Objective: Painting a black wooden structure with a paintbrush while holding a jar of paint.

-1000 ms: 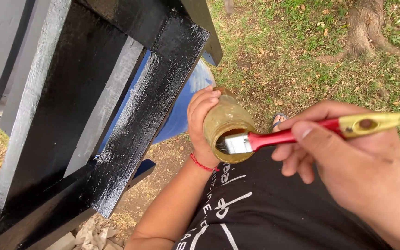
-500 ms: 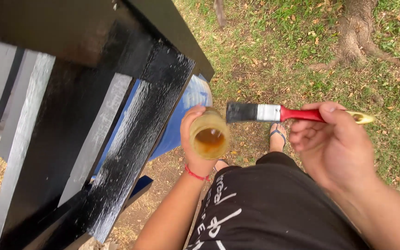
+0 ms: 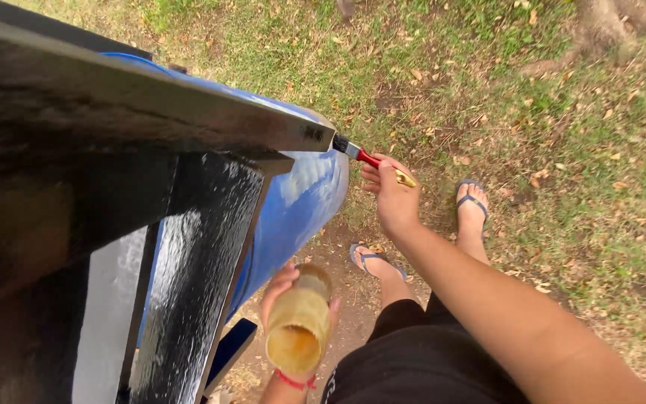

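Note:
My right hand [image 3: 389, 196] grips a paintbrush [image 3: 364, 155] with a red and gold handle. Its black bristles touch the end of a black painted wooden board [image 3: 188, 112] at the upper left. My left hand [image 3: 282, 288] holds a yellowish plastic jar [image 3: 297, 322] low in the middle, mouth towards the camera, with amber liquid inside. Glossy wet black planks [image 3: 188, 277] run down the left side.
A blue barrel [image 3: 297, 202] sits under the black wooden frame. My feet in blue sandals [image 3: 472, 202] stand on bare dirt and grass strewn with dry leaves. Tree roots [image 3: 607, 30] show at the top right.
My right hand has lifted the brush away from the jar and reached forward to the end of the board. The left hand with the jar has dropped lower. The camera has tilted.

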